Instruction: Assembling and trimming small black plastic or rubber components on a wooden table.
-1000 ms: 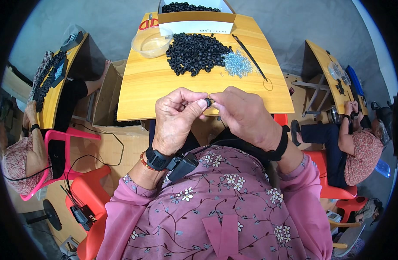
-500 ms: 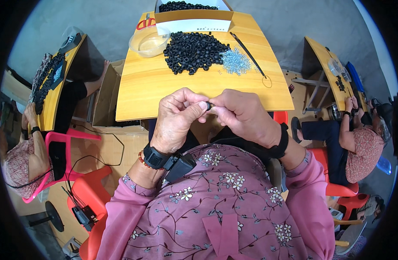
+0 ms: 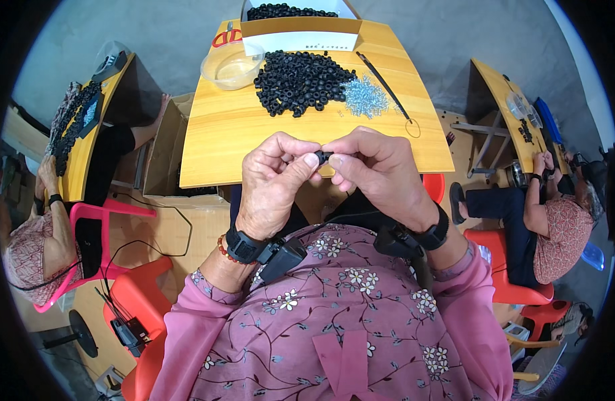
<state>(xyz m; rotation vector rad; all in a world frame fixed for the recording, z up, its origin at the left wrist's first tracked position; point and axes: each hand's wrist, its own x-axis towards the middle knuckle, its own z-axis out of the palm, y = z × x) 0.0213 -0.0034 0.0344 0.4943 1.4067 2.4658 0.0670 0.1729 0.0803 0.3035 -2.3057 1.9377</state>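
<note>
My left hand [image 3: 272, 179] pinches a small black ring-shaped piece [image 3: 323, 157] between thumb and finger, just over the near edge of the yellow wooden table [image 3: 220, 144]. From the other side, my right hand [image 3: 391, 172] is closed on the same piece, thumb and forefinger at its right end. The fingers cover much of it. Beyond both hands lies a heap of black ring-shaped pieces [image 3: 297, 83]. A smaller pile of pale blue, see-through bits [image 3: 365, 97] touches its right side.
A clear plastic tub [image 3: 222, 83] and red-handled scissors [image 3: 226, 38] stand far left. Behind the heap is a box [image 3: 300, 41] of black pieces. A thin black stick [image 3: 382, 83] with a wire loop lies right. Two people [image 3: 36, 250] [image 3: 565, 234] sit at side tables.
My right hand has turned, its thumb and forefinger now level against the black piece, and its wrist has tilted so the strapped device shows. My left hand has barely shifted.
</note>
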